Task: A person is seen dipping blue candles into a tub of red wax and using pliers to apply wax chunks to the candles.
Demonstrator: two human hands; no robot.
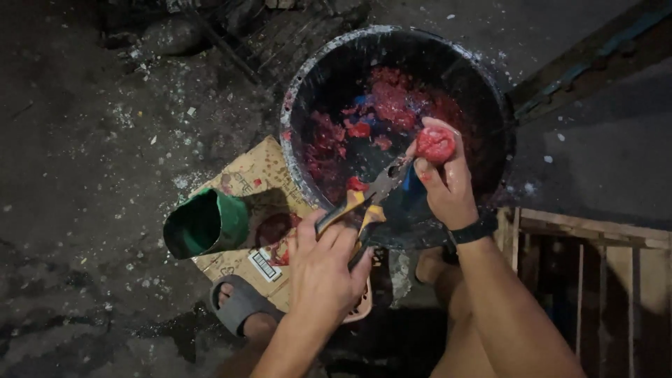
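1. Grey rubber sandal (241, 302) on the person's foot sits nearest the camera, its edge on a flattened brown cardboard sheet (260, 175) lying on the dark, littered ground.
2. Left hand (323, 269) is clenched around the yellow-and-black handles of metal pliers (364, 203), whose slim nose reaches up to the right hand's fingers. The handles look grippy and stiff, so the closed fist around both is probably the surest hold.
3. Right hand (442, 183), a black band at its wrist, pinches a small red, wet-looking lump (435, 144) between thumb and fingertips, above the inside of the basin. I judge the lump light, soft and slippery; it would likely squash under a hard squeeze, so a gentle fingertip grasp around its middle suits it.
4. Cardboard printing: a small white rectangular barcode label sits near the sheet's lower edge by the left hand, with faded red print and dark red stains across the brown surface.
5. Green open-topped plastic container (204, 222) lies on its side on the cardboard's left edge, unlabelled as far as can be seen.
6. Black round plastic basin (301, 91), its rim chipped and pale, holds scattered red pulpy pieces.
7. Wooden slatted crate (595, 241) stands at the right, beside the basin.
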